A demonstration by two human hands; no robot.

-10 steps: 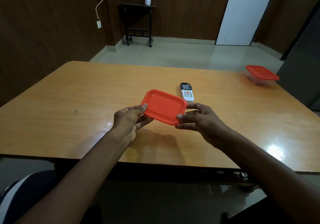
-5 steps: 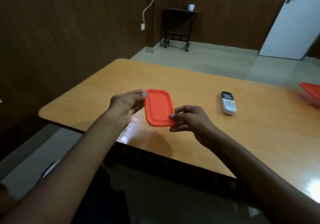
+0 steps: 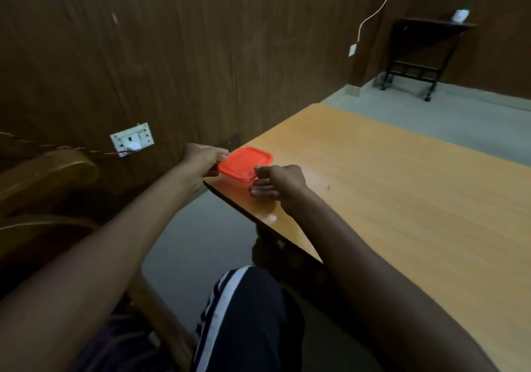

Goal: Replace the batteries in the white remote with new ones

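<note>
Both hands hold an orange-red plastic lid [image 3: 244, 163] just above the near left corner of the wooden table [image 3: 402, 199]. My left hand [image 3: 202, 159] pinches the lid's left edge. Gripping its near right edge is my right hand [image 3: 277, 182], fingers curled under it. Whether the lid touches the tabletop I cannot tell. The white remote is out of view, and no batteries show.
A dark wood-panelled wall with a white socket plate [image 3: 132, 139] stands to the left. A wooden chair [image 3: 43, 179] is at the lower left. A small black side table [image 3: 425, 55] stands in the far corner. My knee [image 3: 247, 314] is below the table edge.
The view has swung left, so the remote and the far red box left the frame. Both hands carried the lid left to the table's left corner, still gripping it.
</note>
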